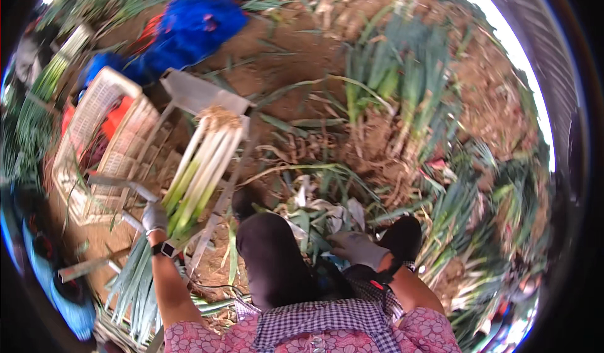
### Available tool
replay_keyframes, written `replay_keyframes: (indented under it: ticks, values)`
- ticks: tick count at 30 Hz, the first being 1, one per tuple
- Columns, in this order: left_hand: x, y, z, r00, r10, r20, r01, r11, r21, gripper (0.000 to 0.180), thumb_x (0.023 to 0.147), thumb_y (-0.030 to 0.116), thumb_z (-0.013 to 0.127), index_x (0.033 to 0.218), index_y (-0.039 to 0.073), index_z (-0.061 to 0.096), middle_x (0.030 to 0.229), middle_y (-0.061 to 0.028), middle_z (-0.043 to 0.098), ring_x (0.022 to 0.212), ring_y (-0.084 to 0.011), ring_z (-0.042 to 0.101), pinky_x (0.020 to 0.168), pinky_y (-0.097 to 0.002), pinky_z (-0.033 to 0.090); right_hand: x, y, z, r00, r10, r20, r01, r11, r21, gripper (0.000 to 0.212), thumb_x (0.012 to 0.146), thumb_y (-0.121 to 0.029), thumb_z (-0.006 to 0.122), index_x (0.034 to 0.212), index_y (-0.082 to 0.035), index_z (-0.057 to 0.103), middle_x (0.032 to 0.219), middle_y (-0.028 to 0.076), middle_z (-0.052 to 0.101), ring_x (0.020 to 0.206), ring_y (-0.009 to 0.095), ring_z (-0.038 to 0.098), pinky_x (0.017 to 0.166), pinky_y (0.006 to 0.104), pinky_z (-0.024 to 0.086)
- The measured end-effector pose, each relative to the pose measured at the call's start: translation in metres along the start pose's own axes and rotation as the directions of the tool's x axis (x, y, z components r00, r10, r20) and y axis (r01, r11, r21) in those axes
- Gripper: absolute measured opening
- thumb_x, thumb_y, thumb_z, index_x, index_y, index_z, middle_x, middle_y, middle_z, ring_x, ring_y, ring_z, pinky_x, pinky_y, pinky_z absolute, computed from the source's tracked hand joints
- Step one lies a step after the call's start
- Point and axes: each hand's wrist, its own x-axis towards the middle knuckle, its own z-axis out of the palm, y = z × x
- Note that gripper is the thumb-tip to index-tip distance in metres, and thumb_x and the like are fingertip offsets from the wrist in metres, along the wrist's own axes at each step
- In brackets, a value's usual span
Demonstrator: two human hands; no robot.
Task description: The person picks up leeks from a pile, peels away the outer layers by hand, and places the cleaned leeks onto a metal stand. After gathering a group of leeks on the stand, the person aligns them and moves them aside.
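Far left of the left hand in a pale grey glove (154, 216), a pile of long green leeks with pale stalks (47, 82). Lower on that side, light-blue, shiny, crumpled material (72, 306).

Nearer, left of and beyond the same hand, a cream lattice-sided plastic crate (132, 136), tilted, with red-orange material (116, 117) inside. Farther beyond, a bright blue, soft-looking heap (201, 26) on the brown earth.

At the left hand's wrist, a black-strapped watch with a square face (167, 248). Fingers against the left edge of a bundle of white-and-green leeks (204, 164); impossible to tell whether clamped or just touching. Pale stalks and tan, stringy roots beyond the hand, green leaves trailing back beneath the forearm. By the roots, a flat grey metal plate (201, 93) on a stand.

Between the hands, a dark-trousered knee (270, 252).

To the right, the right hand in a grey glove (360, 247), low among loose leaves, back upward; grip impossible to tell. Beyond it, a cluster of green leeks with leaf tops pointing away (415, 70). Farther right, more scattered green leeks (465, 215).
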Motion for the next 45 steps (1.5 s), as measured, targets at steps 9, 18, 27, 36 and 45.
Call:
replay_keyframes:
  ticks: [9,18,27,36,45]
  values:
    - [-0.051,0.033,-0.224,0.808,0.082,-0.584,-0.403,0.801,-0.444,0.035,0.098,0.016,0.042,0.122,-0.008,0.052,0.121,-0.0159,0.058,0.111,-0.0243,0.056,0.097,-0.0312,0.042,-0.199,-0.012,-0.068,0.85,0.526,0.015,-0.485,0.772,0.41,0.032,0.09,-0.025,0.056,0.117,-0.007,0.06,0.103,0.009,0.066,0.085,0.022,0.065,0.072,0.0287,0.05]
    - [-0.259,0.31,-0.227,0.36,0.837,-0.413,-0.76,0.006,-0.65,0.034,0.091,0.014,0.049,0.122,-0.001,0.052,0.113,-0.0096,0.059,0.106,-0.0215,0.054,0.092,-0.0319,0.04,-0.236,-0.013,-0.035,0.916,0.19,-0.354,-0.013,0.895,0.445,0.034,0.089,-0.021,0.06,0.117,-0.003,0.059,0.098,0.012,0.067,0.088,0.02,0.066,0.077,0.0284,0.05]
    - [-0.412,0.34,0.006,-0.432,0.346,0.833,-0.864,0.105,-0.492,0.044,0.075,0.029,0.062,0.113,0.007,0.062,0.1,-0.0178,0.066,0.092,-0.0352,0.062,0.084,-0.0428,0.047,-0.382,0.075,-0.019,0.26,0.633,-0.729,0.261,0.681,0.684,0.031,0.095,-0.018,0.051,0.115,0.005,0.056,0.101,0.012,0.066,0.093,0.019,0.064,0.088,0.0297,0.049]
    - [-0.423,0.326,0.038,-0.48,0.2,0.854,-0.848,0.144,-0.511,0.032,0.076,0.027,0.061,0.1,0.008,0.066,0.097,-0.0158,0.066,0.093,-0.0323,0.063,0.082,-0.0419,0.048,-0.359,0.163,0.255,0.909,0.413,0.045,-0.21,0.364,0.907,0.027,0.092,-0.02,0.055,0.11,-0.002,0.063,0.104,0.006,0.065,0.094,0.013,0.059,0.084,0.0275,0.047]
    - [-0.429,0.32,0.083,-0.614,0.129,0.779,-0.735,0.267,-0.623,0.029,0.076,0.026,0.059,0.09,0.004,0.069,0.092,-0.0201,0.067,0.082,-0.0336,0.066,0.075,-0.041,0.051,-0.389,0.135,0.26,0.752,0.646,0.129,-0.283,0.14,0.949,0.028,0.092,-0.02,0.054,0.111,-0.002,0.062,0.105,0.006,0.065,0.095,0.013,0.059,0.085,0.0276,0.047]
